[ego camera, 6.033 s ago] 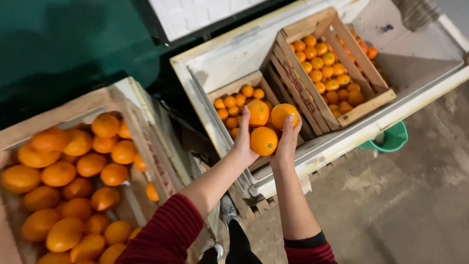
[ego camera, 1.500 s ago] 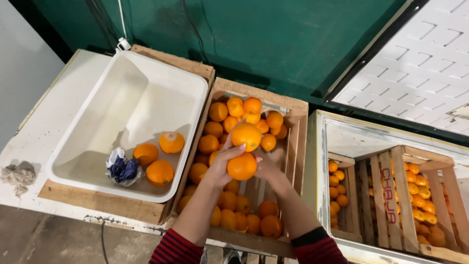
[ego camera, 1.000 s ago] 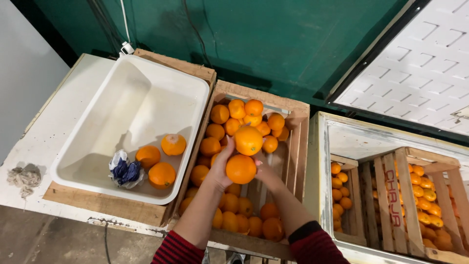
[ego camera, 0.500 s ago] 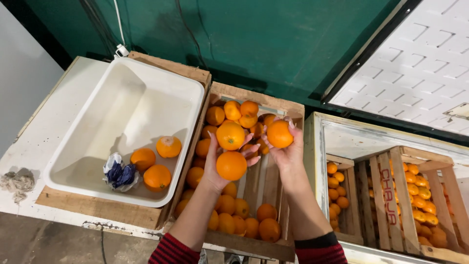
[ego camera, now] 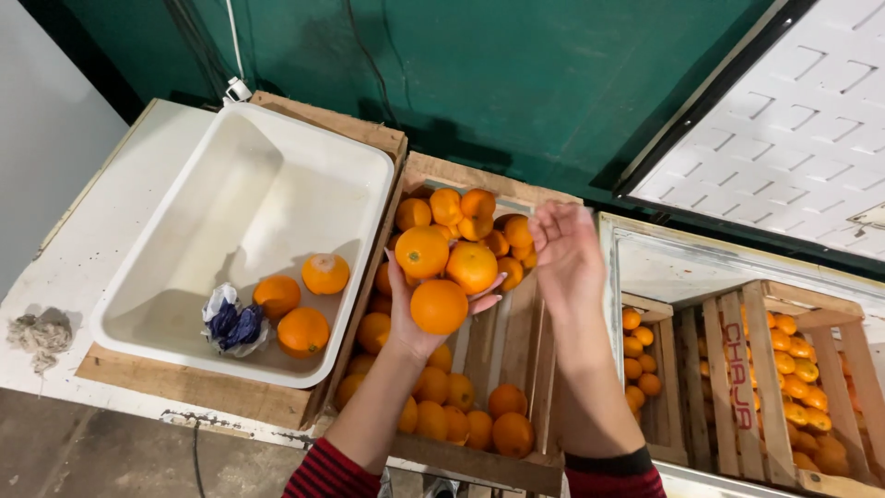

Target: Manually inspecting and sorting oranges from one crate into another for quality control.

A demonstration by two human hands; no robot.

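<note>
Three oranges (ego camera: 440, 277) sit stacked in the left hand (ego camera: 417, 314), palm up with the fingers cupped under them, two on top and one bigger one in front, closer to the wrist. They're held up just above the wooden crate (ego camera: 516, 341) of loose oranges, roughly over its middle. The right hand (ego camera: 565, 251) is just to the right of that load, not touching it, fingers loosely curled and spread, holding nothing. It's a bit blurred, so the fingertips are hard to make out.

Under and beyond the cupped hand there's a pile of oranges at the far end of the crate, and another bunch near the front edge, below the forearms. Bare slats show between them on the right side. Too many in there to count properly.

Left of the holding hand is a white plastic tub (ego camera: 184, 231) on a wooden board, with exactly three oranges in it plus one crumpled blue and white wrapper (ego camera: 232, 321). Farther left, a grey rag (ego camera: 37, 334) lies on the white surface. Off to the right of the empty hand, two more slatted crates (ego camera: 765, 369) of smaller oranges sit lower down. Both sleeves are red and black striped.
</note>
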